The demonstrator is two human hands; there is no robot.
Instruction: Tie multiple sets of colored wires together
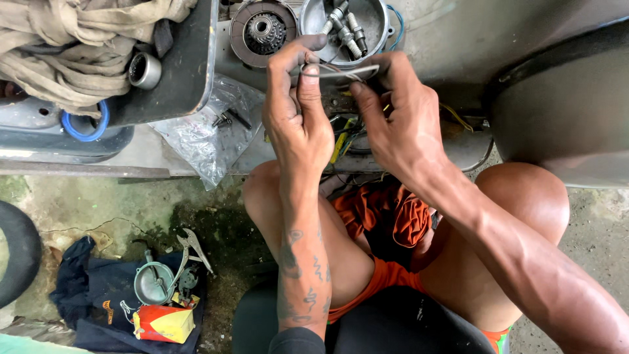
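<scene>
Above the bent knees, a thin wire ring [341, 71] is held between both hands, close to the opened machine body.

The ring is pinched at its left end by the fingers [308, 82] of the left hand [298, 118] and at its right end by those of the right hand [393, 118]; both are clenched on it. It is judged to be light, springy and easily bent out of shape, so it is best gripped at opposite ends with fingertip pressure only. Just beyond the hands, a round metal bowl [377, 29] is seen holding several spark plugs [344, 26], with a toothed clutch disc [262, 29] beside it. A clear plastic bag [196, 134] with small screws lies to the left. On the floor, a dark cloth [92, 288] carries a small round cover, pliers and a red-and-yellow box [164, 322].
</scene>
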